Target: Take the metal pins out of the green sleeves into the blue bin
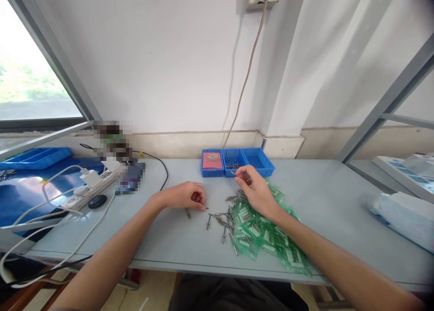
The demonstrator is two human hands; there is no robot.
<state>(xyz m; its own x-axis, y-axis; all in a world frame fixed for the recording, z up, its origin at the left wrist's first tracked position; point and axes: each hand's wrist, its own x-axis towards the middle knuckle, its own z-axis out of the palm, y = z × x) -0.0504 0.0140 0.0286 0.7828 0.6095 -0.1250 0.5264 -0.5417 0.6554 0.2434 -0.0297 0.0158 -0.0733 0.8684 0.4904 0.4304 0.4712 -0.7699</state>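
Observation:
My left hand (194, 196) is closed, low over the grey table, with a small metal pin at its fingertips. Raised above the green bags, my right hand (250, 184) pinches a small metal pin, its tip pointing left near the blue bins. Loose metal pins (220, 220) lie scattered between and below the hands. Green plastic bags (264, 236) with white labels and pins inside are heaped under my right hand and forearm. Behind it stand a blue bin (233, 158) holding several pins, another blue bin (259, 161) and one with a red packet (212, 160).
At the left, a white power strip (88, 191) with cables, a round black object (97, 201) and a blue tray (35, 158) lie on the table. A plastic-wrapped package (407, 216) is at the right. A cable (249, 71) hangs down the wall.

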